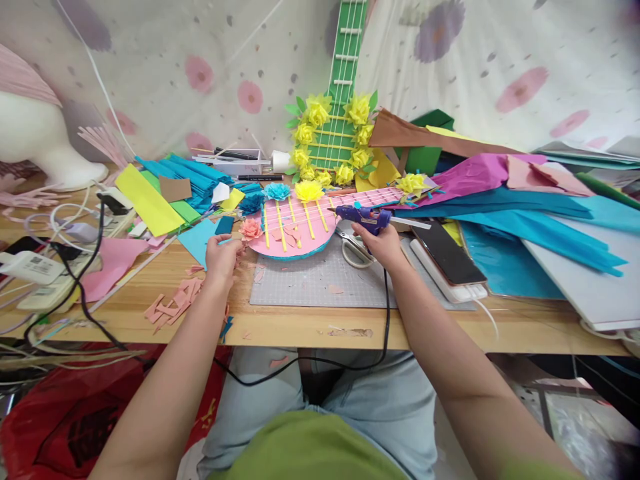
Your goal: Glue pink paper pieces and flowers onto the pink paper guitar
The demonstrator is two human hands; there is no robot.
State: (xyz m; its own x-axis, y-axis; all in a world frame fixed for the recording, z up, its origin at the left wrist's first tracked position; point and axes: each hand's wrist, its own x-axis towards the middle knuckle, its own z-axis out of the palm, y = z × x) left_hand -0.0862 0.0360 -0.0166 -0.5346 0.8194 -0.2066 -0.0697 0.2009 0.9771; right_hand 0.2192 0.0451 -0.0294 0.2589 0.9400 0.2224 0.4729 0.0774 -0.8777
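Observation:
My right hand [379,245] is closed round a purple-blue hot glue gun [364,217], its nozzle pointing left over a pink paper guitar [300,239]. A white glue stick [411,223] sticks out behind the gun. The guitar lies flat with yellow strips across its body, a coral paper flower [251,229], a blue one [277,192] and a yellow one [309,191] along its edge. Just left of the coral flower, my left hand [223,257] has its fingers pinched together; what they hold, if anything, is hidden. Scissors [356,252] lie under the gun.
A green paper guitar [334,127] with yellow flowers leans at the back. Coral paper scraps [175,301] lie left of the grey cutting mat [305,287]. A phone [449,252] rests on a white power bank at right. The gun's black cord [387,320] hangs over the table edge.

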